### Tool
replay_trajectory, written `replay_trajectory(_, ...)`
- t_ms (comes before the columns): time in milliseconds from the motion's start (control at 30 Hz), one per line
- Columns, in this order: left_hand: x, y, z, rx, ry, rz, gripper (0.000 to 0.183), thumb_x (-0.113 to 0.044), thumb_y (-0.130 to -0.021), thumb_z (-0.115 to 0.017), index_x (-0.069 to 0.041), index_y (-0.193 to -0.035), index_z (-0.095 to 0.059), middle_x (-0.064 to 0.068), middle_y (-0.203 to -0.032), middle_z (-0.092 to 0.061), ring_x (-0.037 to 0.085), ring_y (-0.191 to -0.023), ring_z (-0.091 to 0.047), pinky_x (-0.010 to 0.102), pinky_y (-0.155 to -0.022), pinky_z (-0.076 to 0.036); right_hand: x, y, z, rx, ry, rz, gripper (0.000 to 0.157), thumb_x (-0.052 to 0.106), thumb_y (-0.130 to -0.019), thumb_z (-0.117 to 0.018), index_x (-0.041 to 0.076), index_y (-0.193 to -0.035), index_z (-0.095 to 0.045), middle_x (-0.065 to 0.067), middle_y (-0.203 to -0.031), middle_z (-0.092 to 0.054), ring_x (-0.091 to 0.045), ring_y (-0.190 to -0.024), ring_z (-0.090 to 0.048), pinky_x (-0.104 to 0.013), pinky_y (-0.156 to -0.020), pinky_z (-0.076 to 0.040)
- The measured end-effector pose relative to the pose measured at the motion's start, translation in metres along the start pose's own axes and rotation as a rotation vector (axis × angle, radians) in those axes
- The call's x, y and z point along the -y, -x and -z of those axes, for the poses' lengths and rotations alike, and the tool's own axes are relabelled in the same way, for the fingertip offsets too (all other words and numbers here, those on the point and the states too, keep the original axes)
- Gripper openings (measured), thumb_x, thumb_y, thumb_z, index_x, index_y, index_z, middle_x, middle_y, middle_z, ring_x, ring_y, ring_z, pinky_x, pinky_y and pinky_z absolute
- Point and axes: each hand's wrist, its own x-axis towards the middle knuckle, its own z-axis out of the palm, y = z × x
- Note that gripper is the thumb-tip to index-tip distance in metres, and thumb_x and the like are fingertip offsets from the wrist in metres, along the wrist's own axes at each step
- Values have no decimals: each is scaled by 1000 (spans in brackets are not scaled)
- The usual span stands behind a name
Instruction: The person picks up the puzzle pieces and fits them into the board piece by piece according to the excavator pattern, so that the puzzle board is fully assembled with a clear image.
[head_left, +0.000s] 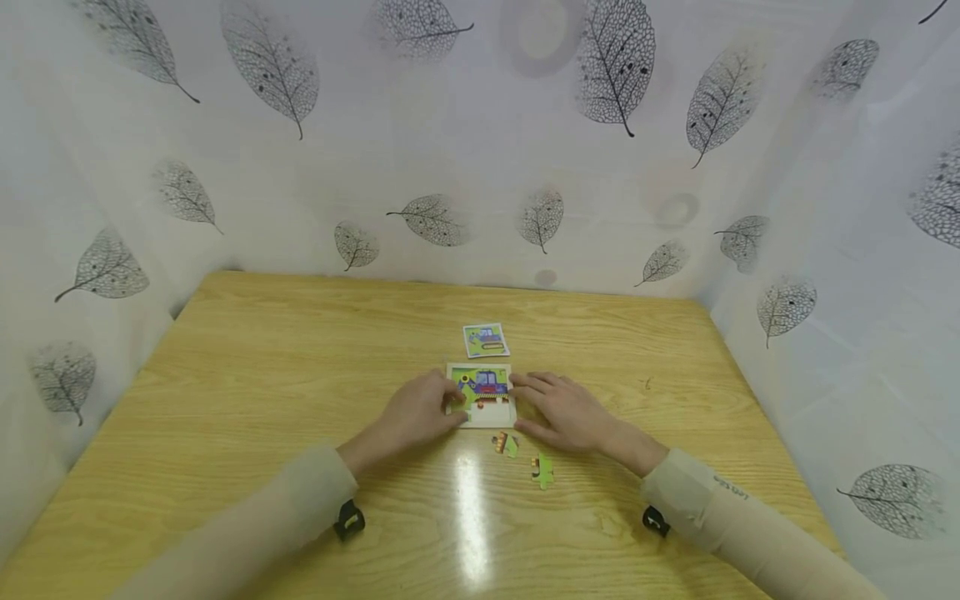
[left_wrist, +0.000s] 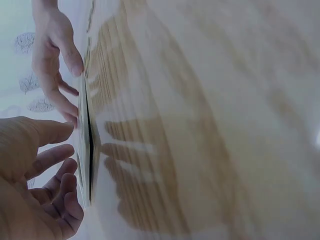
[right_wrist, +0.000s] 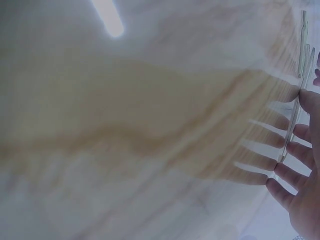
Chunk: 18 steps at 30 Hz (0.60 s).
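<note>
A small jigsaw puzzle board (head_left: 513, 417) with a blue and red digger picture lies between both hands, its lower part showing bare white. My left hand (head_left: 416, 408) is at the board's left side, thumb near the lower left corner and fingers loosely bent over the edge. My right hand (head_left: 573, 412) rests against the right side, fingers fairly straight, thumb by the near right corner. In the left wrist view the board (left_wrist: 86, 150) is edge-on beside the left fingers. A brown and green puzzle piece (head_left: 506, 444) and a green puzzle piece (head_left: 542, 471) lie loose in front.
A square picture card (head_left: 486, 340) showing a similar digger lies just beyond the board. The wooden table (head_left: 300, 350) is glossy and reflects light. White curtains (head_left: 465, 150) printed with grey leaves hang behind it and at both sides.
</note>
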Motion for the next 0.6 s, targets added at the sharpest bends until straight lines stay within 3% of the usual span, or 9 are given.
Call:
replay_trajectory(167,-11,7,-6,-6,5,-48,23,-28,-88,-84,-11,-103,-80,0,-96,-72,12,-85,-63,32,-78,-57,0,0,-1,-5,-2,0,58,47,-105,-59,13,-152,-56,-8,-164,-49,-36,-149,-50,-57,-122,-41)
replay_trajectory(333,-21,13,-13,7,8,-91,25,-31,-89,-83,-11,-104,-80,0,-95,-74,10,-81,-64,28,-73,-56,0,0,-1,-16,-5,2,57,46,-105,-60,12,-151,-56,-8,-164,-49,-36,-148,-50,-57,-122,-42)
replay_trajectory(600,-32,20,-20,-2,16,-123,21,-28,-89,-80,-10,-100,-80,2,-93,-74,14,-81,-65,30,-72,-55,0,1,0,-17,-3,2,57,47,-105,-59,13,-151,-56,-8,-164,-50,-36,-148,-51,-56,-122,-42)
